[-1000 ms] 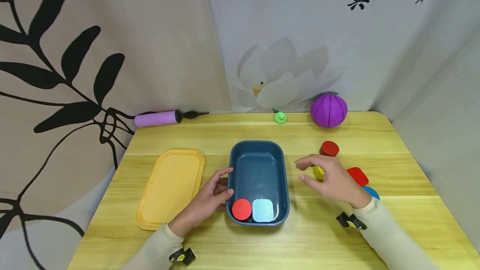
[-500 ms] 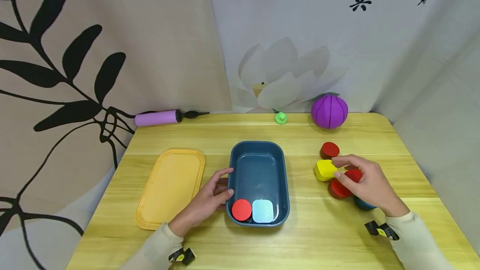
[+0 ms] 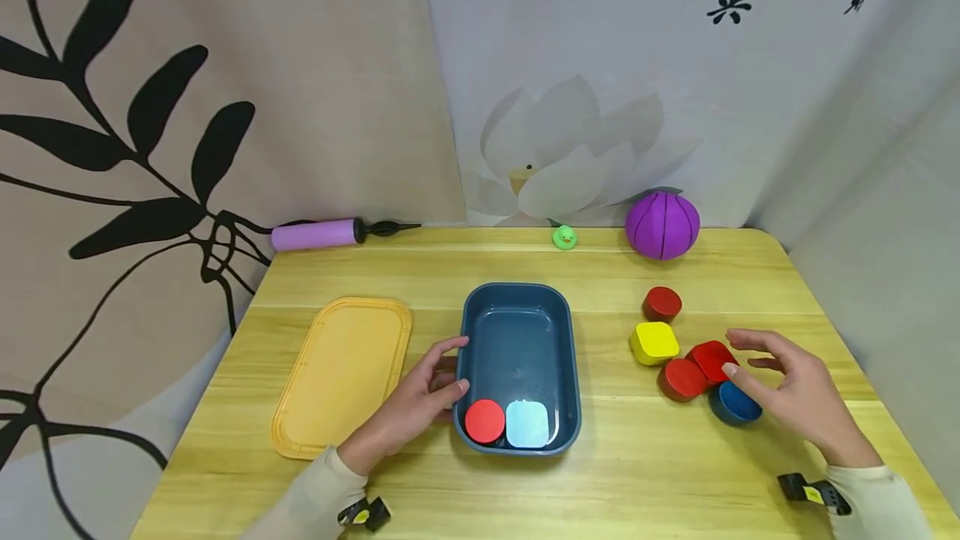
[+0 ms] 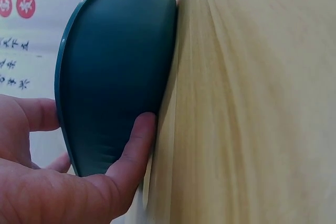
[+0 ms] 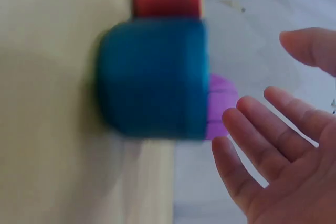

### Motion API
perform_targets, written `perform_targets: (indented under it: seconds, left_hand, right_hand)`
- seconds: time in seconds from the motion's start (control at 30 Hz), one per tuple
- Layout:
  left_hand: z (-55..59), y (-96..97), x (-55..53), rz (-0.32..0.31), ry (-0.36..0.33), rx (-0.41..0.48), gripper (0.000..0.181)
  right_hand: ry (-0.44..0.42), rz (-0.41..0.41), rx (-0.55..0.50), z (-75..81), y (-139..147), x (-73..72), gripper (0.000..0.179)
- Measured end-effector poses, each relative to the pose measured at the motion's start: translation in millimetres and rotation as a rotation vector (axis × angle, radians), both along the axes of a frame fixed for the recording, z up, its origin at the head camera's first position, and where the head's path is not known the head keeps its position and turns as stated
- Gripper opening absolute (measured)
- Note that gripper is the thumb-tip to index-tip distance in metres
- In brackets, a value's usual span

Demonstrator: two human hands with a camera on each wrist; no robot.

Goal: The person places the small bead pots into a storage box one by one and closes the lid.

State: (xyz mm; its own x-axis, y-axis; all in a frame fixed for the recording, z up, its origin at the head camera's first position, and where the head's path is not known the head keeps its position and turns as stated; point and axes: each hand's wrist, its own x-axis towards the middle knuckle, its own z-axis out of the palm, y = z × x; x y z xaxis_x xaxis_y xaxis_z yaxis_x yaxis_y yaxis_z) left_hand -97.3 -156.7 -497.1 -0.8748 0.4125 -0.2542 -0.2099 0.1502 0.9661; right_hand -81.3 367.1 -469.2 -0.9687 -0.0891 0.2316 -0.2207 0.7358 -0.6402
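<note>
My left hand (image 3: 421, 390) rests at the left side of a dark blue rectangular box (image 3: 519, 340), its fingertips on the rim and outer wall (image 4: 115, 66). Inside the box, along the near end, lie a red round piece (image 3: 484, 421) and a light blue square piece (image 3: 527, 424). Over on the right, my right hand (image 3: 798, 394) hovers with its fingers spread and nothing held. Just left of it sit a blue round piece (image 3: 736, 403), a red square piece (image 3: 711, 362) and a red round piece (image 3: 682, 379). The right wrist view has the blue piece blurred beside the fingers.
A yellow square piece (image 3: 654, 343) and another red round piece (image 3: 662, 304) stand farther back. A yellow rectangular lid (image 3: 342, 377) lies left of the box. Along the back edge are a purple pump (image 3: 315, 234), a green duck (image 3: 564, 237) and a purple ball (image 3: 662, 226).
My right hand has moved rightward, from beside the yellow piece past the red ones to the blue one, uncovering the pieces. My left hand and the box have stayed put.
</note>
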Motion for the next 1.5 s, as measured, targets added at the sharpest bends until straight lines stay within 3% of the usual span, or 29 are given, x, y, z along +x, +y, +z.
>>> perform_targets:
  seconds: [0.27, 0.63, 1.17, 1.5]
  left_hand:
    - [1.1, -0.2, 0.7, 0.004, -0.002, -0.003, 0.064]
    - [0.6, -0.3, 0.0, -0.006, -0.01, 0.004, 0.065]
    - [1.5, 0.8, -1.2, -0.001, -0.011, 0.007, 0.063]
    - [3.9, 0.0, -0.8, -0.003, -0.014, 0.008, 0.064]
  right_hand:
    - [-0.216, 0.058, -0.011, -10.5, 19, 12.6, 0.067]
    - [-0.332, 0.071, 0.054, -23.9, 25, 23.7, 0.096]
    - [-0.359, 0.008, 0.097, -19.0, 28, 23.8, 0.082]
    - [-0.258, 0.03, 0.053, -4.3, 27, 17.6, 0.062]
